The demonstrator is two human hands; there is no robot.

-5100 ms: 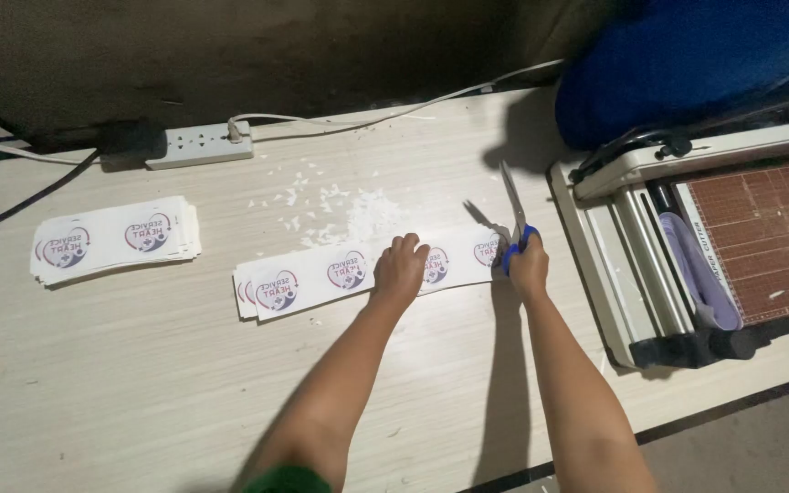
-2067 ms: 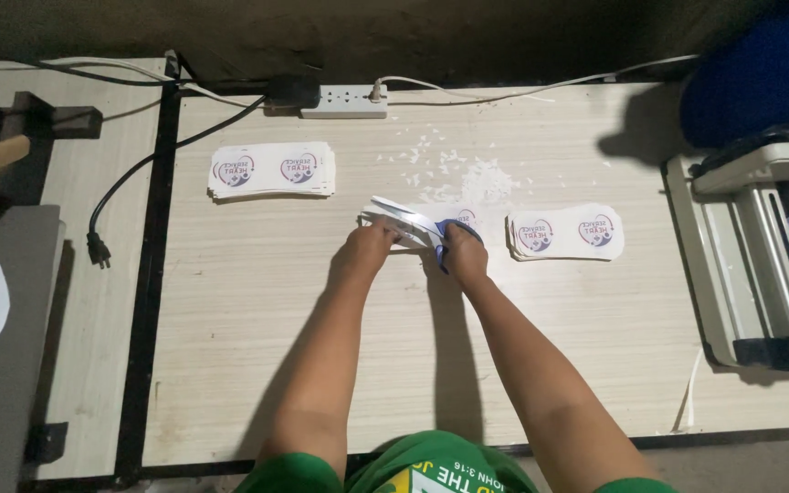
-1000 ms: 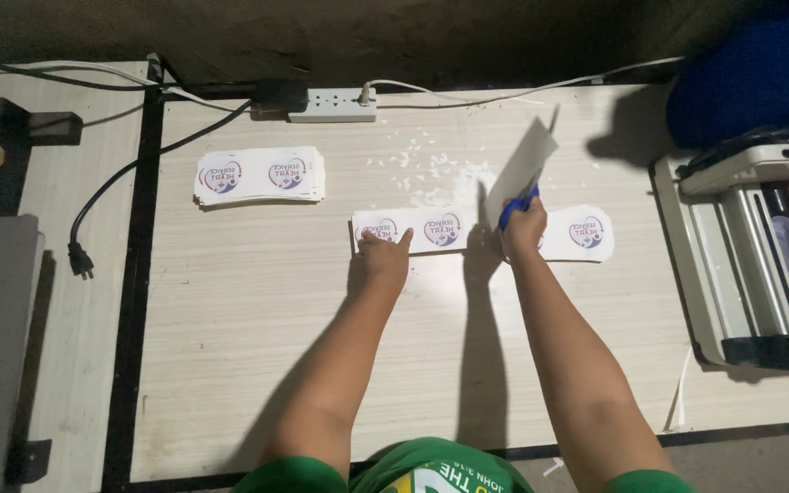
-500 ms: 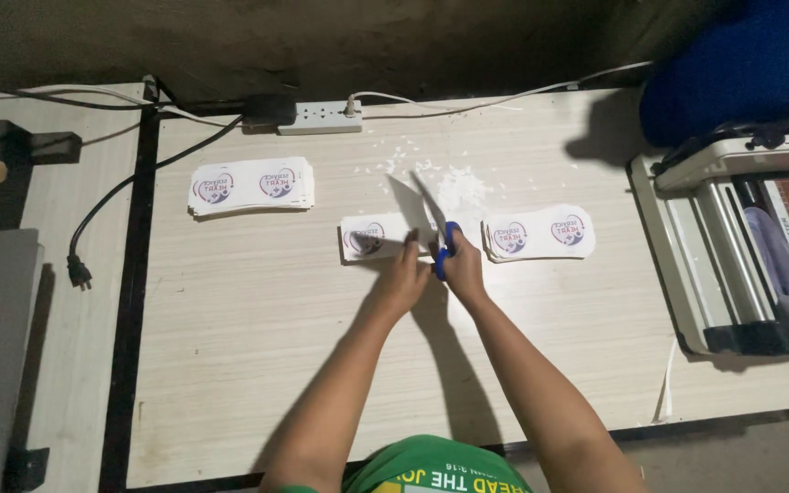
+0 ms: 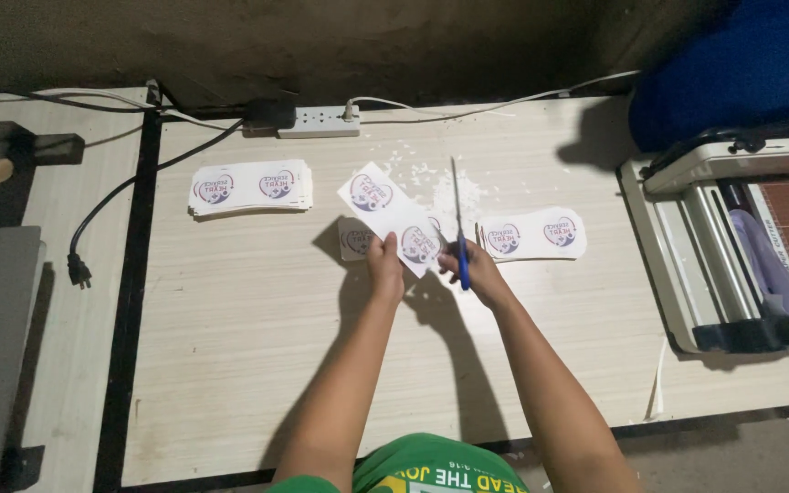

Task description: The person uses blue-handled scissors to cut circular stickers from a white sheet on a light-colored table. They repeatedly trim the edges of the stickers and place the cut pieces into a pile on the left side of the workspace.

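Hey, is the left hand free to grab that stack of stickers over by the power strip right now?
Probably not straight away. The left hand is holding up a sticker sheet, so it is occupied. The table between it and the sticker stack is bare, so nothing blocks the way.

White sticker sheet (image 5: 389, 212) — purple-red emblems; blue-handled scissors (image 5: 459, 236)
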